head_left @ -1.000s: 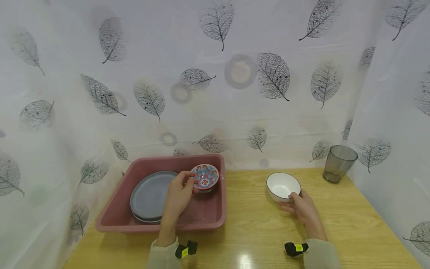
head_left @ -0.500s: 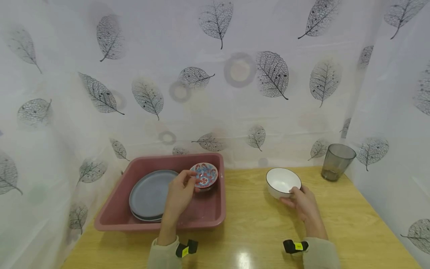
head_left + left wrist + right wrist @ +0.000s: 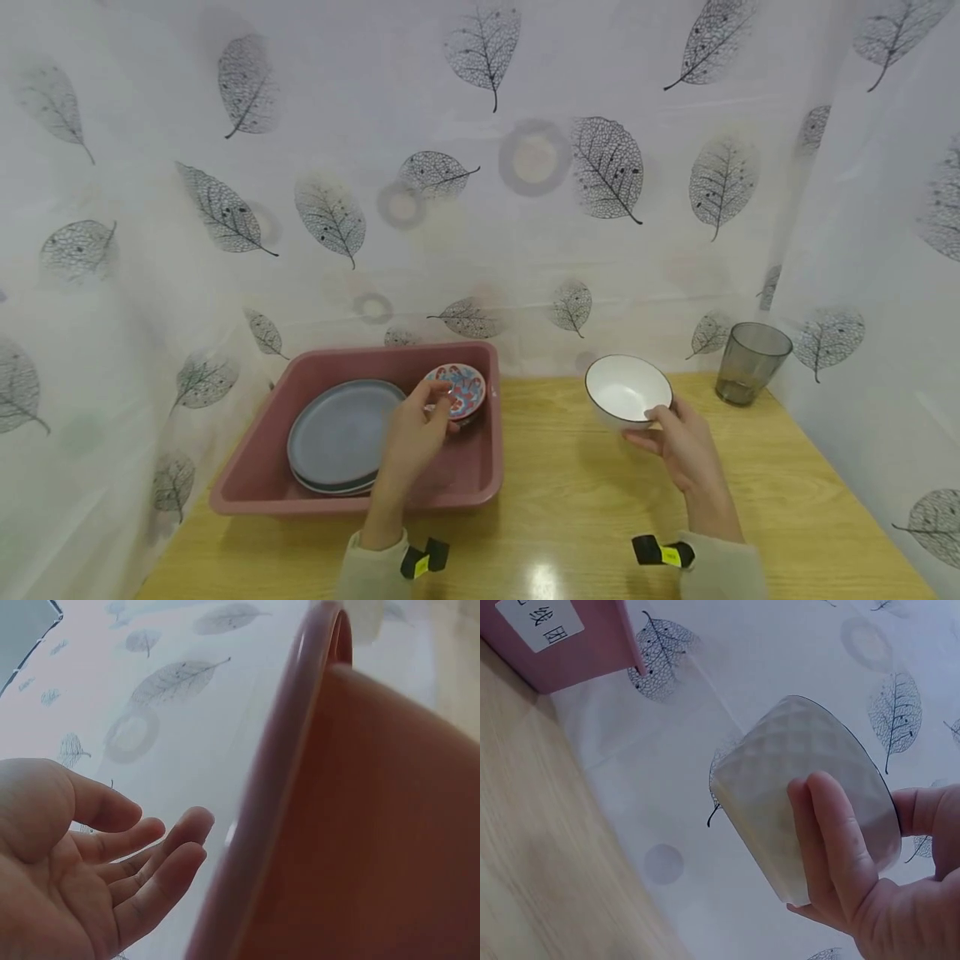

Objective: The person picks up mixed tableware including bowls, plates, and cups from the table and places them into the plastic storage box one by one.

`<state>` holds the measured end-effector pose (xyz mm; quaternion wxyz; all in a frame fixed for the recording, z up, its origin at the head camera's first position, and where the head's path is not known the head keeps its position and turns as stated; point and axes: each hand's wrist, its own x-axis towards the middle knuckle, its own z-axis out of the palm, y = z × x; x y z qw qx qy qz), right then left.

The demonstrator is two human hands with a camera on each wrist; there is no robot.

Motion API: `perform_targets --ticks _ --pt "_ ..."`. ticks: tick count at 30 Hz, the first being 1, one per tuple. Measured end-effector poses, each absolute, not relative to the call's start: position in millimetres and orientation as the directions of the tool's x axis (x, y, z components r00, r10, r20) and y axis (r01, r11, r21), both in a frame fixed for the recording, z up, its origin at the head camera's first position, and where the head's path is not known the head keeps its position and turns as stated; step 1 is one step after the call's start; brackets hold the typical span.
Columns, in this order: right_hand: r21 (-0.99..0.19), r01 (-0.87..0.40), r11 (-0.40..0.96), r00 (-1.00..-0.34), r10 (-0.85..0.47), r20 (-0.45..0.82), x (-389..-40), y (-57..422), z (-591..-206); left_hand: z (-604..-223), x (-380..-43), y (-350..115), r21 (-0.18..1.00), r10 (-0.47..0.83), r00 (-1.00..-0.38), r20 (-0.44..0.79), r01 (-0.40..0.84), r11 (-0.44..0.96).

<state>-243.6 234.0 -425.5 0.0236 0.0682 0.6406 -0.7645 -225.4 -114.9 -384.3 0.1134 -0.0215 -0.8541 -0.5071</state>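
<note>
My right hand (image 3: pixel 688 450) holds a white bowl (image 3: pixel 628 385) with a thin dark rim, thumb over the near edge and fingers underneath. Seen from the right wrist, the bowl (image 3: pixel 799 739) has a quilted diamond texture outside, with fingers (image 3: pixel 836 825) along its underside. My left hand (image 3: pixel 412 433) hovers over the pink plastic basin (image 3: pixel 262 507), fingertips close to a small bowl (image 3: pixel 468 392) patterned in red and blue. Loosely bent fingers with nothing between them show on this hand (image 3: pixel 97 877) in the left wrist view, beside the basin wall (image 3: pixel 375 817).
Stacked grey-blue plates (image 3: pixel 341 433) lie in the basin, left of the patterned bowl. A grey see-through glass (image 3: pixel 752 367) stands at the table's back right. Behind the wooden table (image 3: pixel 570 517) hangs a white leaf-print curtain (image 3: pixel 525 250). A paper label (image 3: pixel 544 622) is stuck on the basin's outside.
The white bowl has come up off the table in my right hand, shifting slightly left and tilting. My left hand has moved a little to the right over the basin.
</note>
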Motion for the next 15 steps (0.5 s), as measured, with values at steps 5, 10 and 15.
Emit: perform_targets --ticks 5,10,15 --pt "-0.984 0.071 -0.164 -0.997 0.029 -0.077 -235 230 -411 -380 -221 -106 0.857 -0.039 -0.971 0.235 0.188 0.481" --pt "-0.987 0.011 -0.161 -1.0 -0.006 -0.01 -225 225 -399 -376 -215 -98 0.861 0.044 -0.975 0.219 0.214 0.462" --pt "-0.988 -0.057 -0.146 -0.997 -0.046 0.064 -215 217 -391 -378 -210 -90 0.869 0.166 -0.969 0.185 0.24 0.432"
